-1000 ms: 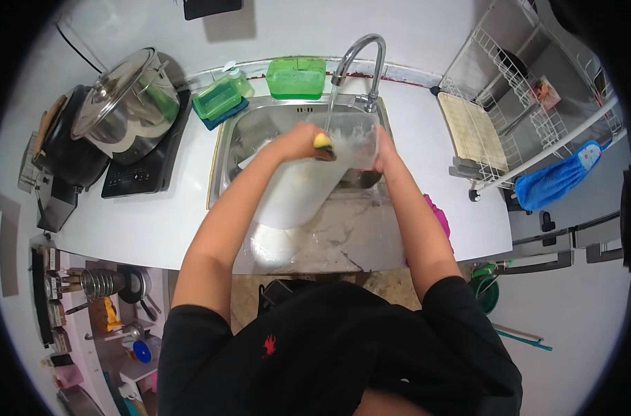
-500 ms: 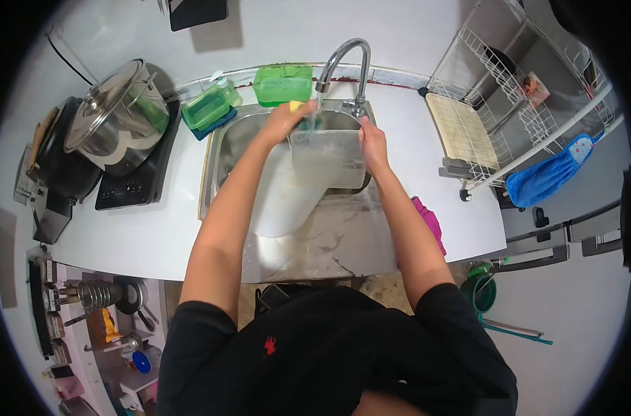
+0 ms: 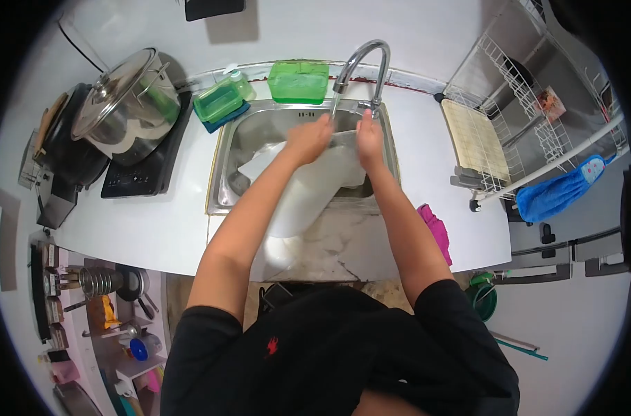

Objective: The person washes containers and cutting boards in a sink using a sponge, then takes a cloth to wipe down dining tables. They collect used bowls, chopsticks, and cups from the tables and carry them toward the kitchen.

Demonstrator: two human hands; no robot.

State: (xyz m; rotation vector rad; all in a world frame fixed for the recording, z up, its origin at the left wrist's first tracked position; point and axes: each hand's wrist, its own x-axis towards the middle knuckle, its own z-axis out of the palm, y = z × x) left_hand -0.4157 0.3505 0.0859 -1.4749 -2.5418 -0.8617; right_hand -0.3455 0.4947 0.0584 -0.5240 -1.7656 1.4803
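My right hand (image 3: pixel 369 142) grips the right rim of a clear plastic container (image 3: pixel 346 163), which is tilted over the sink. My left hand (image 3: pixel 310 142) is at the container's left side, near the running water; it is blurred and its fingers are partly smeared. No sponge shows in it now. Water falls from the curved faucet (image 3: pixel 381 66) close to both hands. Below the container, a large white smooth object (image 3: pixel 298 204) leans from the steel sink (image 3: pixel 222 170) over its front edge; its kind is unclear.
A green container (image 3: pixel 298 82) and a green tray (image 3: pixel 218 102) stand behind the sink beside a soap bottle (image 3: pixel 242 84). On the left, a steel pot (image 3: pixel 131 104) rests on a black cooktop (image 3: pixel 145 163). A dish rack (image 3: pixel 499 149) and pink cloth (image 3: pixel 435 232) are on the right.
The yellow sponge seen in my left hand is no longer visible. That hand has moved lower and to the right, nearer my right hand. The view has shifted slightly.
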